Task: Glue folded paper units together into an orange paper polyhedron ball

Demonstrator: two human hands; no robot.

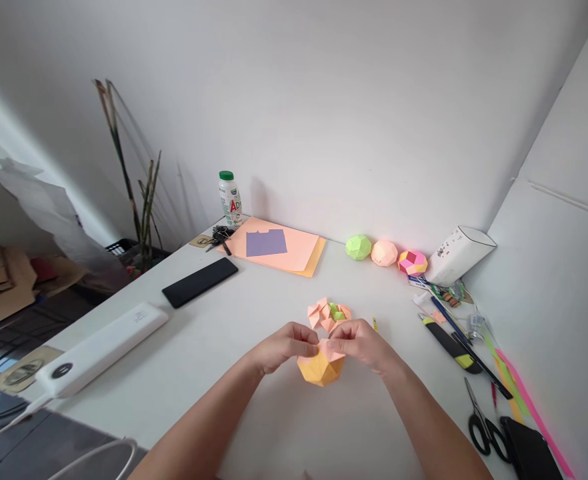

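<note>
Left hand (287, 347) and right hand (363, 343) pinched a faceted orange-and-peach paper form (321, 370), peach side toward the worktop's back edge (335, 246).

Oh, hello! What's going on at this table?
A person's left hand and right hand are pinching the peach upper part of an orange-and-peach, faceted folded-paper shape above a white table. Just beyond it lie loose-looking peach and green folded-paper pieces. By the wall sit three faceted balls: one light green, one peach and one multicoloured.
</note>
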